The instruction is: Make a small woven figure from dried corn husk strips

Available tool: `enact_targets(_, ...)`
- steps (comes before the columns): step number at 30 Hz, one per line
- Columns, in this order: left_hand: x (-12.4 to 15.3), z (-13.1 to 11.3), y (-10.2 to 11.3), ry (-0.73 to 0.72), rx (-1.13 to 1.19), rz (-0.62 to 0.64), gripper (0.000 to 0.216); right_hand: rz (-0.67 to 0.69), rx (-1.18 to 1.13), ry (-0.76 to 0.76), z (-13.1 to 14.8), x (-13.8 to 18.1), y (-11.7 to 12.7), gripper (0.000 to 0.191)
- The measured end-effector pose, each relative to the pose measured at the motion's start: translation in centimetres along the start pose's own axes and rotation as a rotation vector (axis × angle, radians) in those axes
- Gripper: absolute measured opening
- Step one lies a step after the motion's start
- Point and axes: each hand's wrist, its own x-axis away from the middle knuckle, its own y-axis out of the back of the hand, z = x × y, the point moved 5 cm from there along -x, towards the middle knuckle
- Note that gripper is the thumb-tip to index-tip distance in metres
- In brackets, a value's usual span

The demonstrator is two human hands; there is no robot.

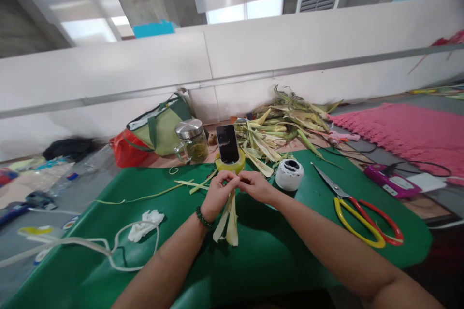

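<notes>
My left hand [217, 194] and my right hand [258, 186] meet above the green mat [275, 251], both pinched on the top end of pale corn husk strips [228, 219] that hang down from my fingers. A dark bead bracelet sits on my left wrist. Just beyond my hands a phone [227, 143] stands upright in a yellow tape roll [229, 165].
A white thread roll [289, 174] and yellow and red scissors [357, 212] lie to the right. A husk pile [286, 123] sits behind, a glass jar [191, 141] and green bag [159, 128] to the left. Loose strips [152, 196], a white tissue [145, 224] and a cord [90, 242] lie at left.
</notes>
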Motion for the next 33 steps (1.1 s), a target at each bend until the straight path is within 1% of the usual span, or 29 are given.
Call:
enact_targets(2,0.0,0.9,0.6,0.102,0.095,-0.106,0.030,-0.038,-0.057,-0.013,0.2,-0.1,0.4,0.024)
enact_targets(3,0.0,1.4,0.6,0.179,0.146,-0.126,0.035,-0.056,-0.091,-0.024,0.3,-0.1,0.7,0.022)
enact_targets(4,0.1,1.8,0.4,0.259,0.188,-0.099,0.038,-0.069,-0.125,-0.033,0.4,-0.1,0.9,0.020)
enact_targets(6,0.2,2.3,-0.4,0.368,0.236,0.042,0.042,-0.072,-0.182,-0.038,0.6,-0.2,1.1,0.019)
enact_targets(7,0.3,2.3,-0.8,0.375,0.247,0.110,0.042,-0.064,-0.200,-0.038,0.7,-0.2,1.1,0.019)
enact_targets(8,0.2,2.2,-1.1,0.357,0.253,0.147,0.041,-0.053,-0.210,-0.036,0.7,-0.2,1.1,0.018)
enact_targets(9,0.2,2.1,-1.1,0.327,0.257,0.144,0.040,-0.041,-0.211,-0.036,0.8,-0.2,1.0,0.018)
enact_targets(12,0.0,1.9,-0.6,0.271,0.276,0.054,0.038,-0.010,-0.218,-0.059,0.7,-0.2,0.8,0.018)
enact_targets(14,0.0,1.8,-0.5,0.270,0.286,0.057,0.037,-0.016,-0.257,-0.084,0.7,-0.2,0.8,0.019)
enact_targets(16,0.1,1.7,-0.6,0.287,0.294,0.104,0.037,-0.061,-0.303,-0.099,0.7,-0.3,1.1,0.019)
enact_targets(18,0.1,1.6,-0.7,0.303,0.286,0.120,0.038,-0.144,-0.344,-0.111,0.9,-0.3,1.6,0.017)
enact_targets(21,0.1,1.6,-0.3,0.289,0.283,0.051,0.036,-0.241,-0.412,-0.160,0.9,-0.1,2.1,0.014)
enact_targets(23,0.0,1.5,-0.1,0.270,0.314,0.010,0.035,-0.243,-0.450,-0.210,0.9,0.1,2.0,0.012)
enact_targets(27,-0.1,1.1,0.3,0.242,0.301,-0.015,0.033,-0.244,-0.505,-0.311,0.6,0.1,1.8,0.010)
enact_targets(29,-0.1,0.9,0.4,0.253,0.255,-0.008,0.033,-0.277,-0.459,-0.325,0.9,0.2,2.2,0.009)
enact_targets(30,-0.1,0.9,0.5,0.266,0.230,0.000,0.033,-0.281,-0.389,-0.316,1.4,0.3,2.6,0.010)
enact_targets(31,-0.1,0.9,0.7,0.277,0.206,-0.001,0.034,-0.278,-0.283,-0.291,2.0,0.7,3.1,0.011)
enact_targets(33,-0.1,1.1,1.1,0.306,0.175,-0.004,0.036,-0.279,0.013,-0.201,3.7,2.0,4.6,0.013)
